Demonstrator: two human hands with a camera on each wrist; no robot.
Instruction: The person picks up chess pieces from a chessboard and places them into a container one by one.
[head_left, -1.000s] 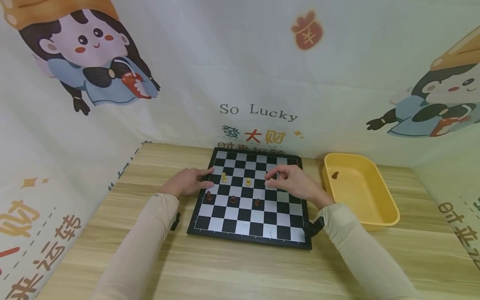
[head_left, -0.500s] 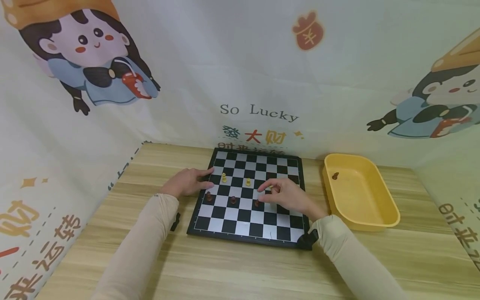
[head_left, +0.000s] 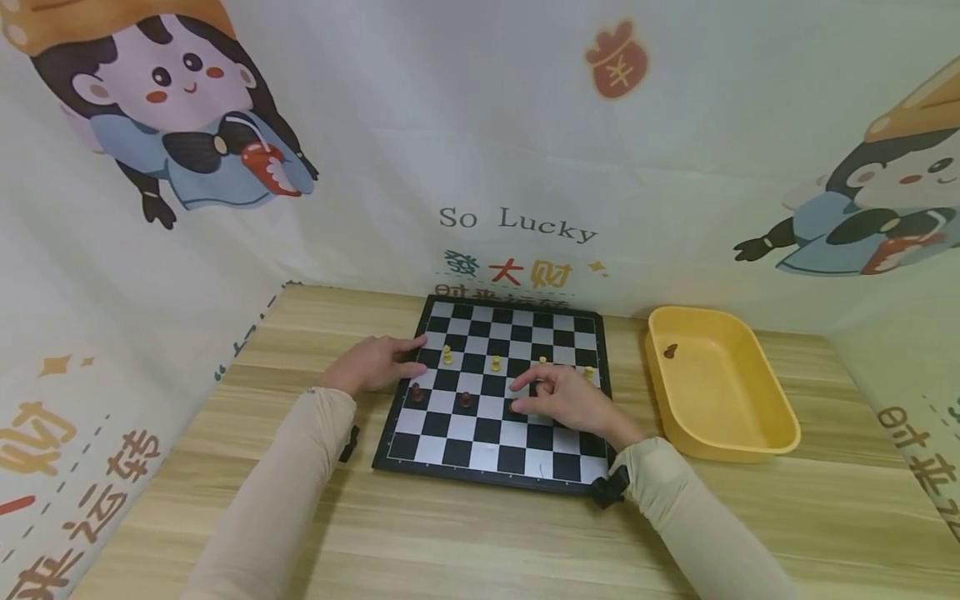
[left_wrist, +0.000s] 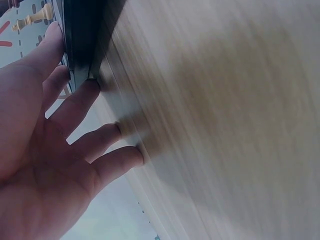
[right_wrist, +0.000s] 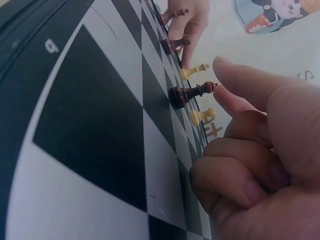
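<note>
On the magnetic-style chessboard (head_left: 483,456), several yellow chess pieces (head_left: 496,363) stand in a row behind dark brown chess pieces (head_left: 466,400). My left hand (head_left: 371,365) rests at the board's left edge, its thumb over the rim and the other fingers extended, as the left wrist view shows. My right hand (head_left: 567,400) reaches over the board's right half. In the right wrist view its thumb and forefinger are apart by the top of a dark chess piece (right_wrist: 189,94), shaped like a bishop; the other fingers are curled. Whether the forefinger touches it I cannot tell.
A yellow plastic bin (head_left: 785,421) stands to the right of the board, with one dark chess piece (head_left: 671,351) lying in it. The wooden table (head_left: 450,542) runs back to a printed cloth wall (head_left: 375,150).
My right hand has moved left and toward me, from a yellow piece to the dark piece at the right of its row. The left hand stays at the board's edge.
</note>
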